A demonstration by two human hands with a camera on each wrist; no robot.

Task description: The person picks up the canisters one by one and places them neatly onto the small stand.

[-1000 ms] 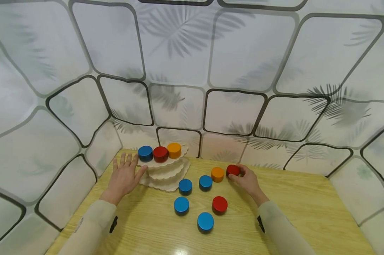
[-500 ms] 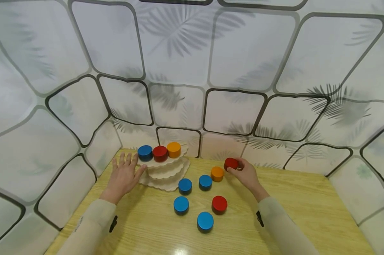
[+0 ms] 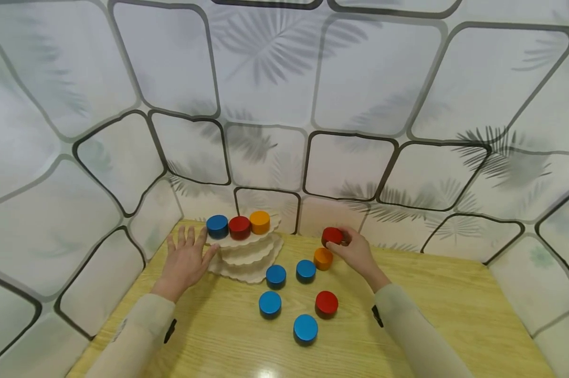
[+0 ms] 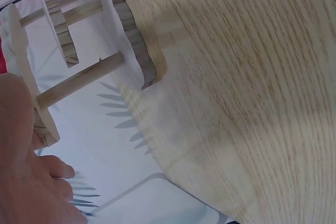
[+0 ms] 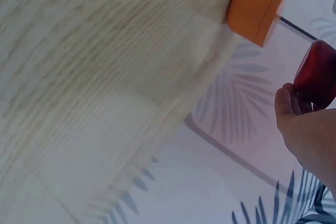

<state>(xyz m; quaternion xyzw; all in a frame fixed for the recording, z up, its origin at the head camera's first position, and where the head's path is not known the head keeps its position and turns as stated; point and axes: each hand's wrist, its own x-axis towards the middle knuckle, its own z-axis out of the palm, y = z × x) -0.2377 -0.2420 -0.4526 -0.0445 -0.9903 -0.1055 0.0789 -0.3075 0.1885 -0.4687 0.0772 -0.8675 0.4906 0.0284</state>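
My right hand pinches a small red cylinder between thumb and fingers. The cylinder hangs above the table, behind and slightly right of an orange cylinder. A seam runs round that orange one near its end in the right wrist view. My left hand, fingers spread, touches the left end of a three-tiered scalloped wooden stand. Blue, red and orange cylinders sit in a row on its top tier. In the left wrist view my left hand is at the edge of the top board.
Several blue cylinders and another red cylinder stand scattered on the wooden table, right of the stand and towards the front. A patterned wall covering closes off the back and both sides.
My right hand has lifted the red cylinder off the table and carried it leftward, to behind the orange cylinder. The left hand stays at the stand.
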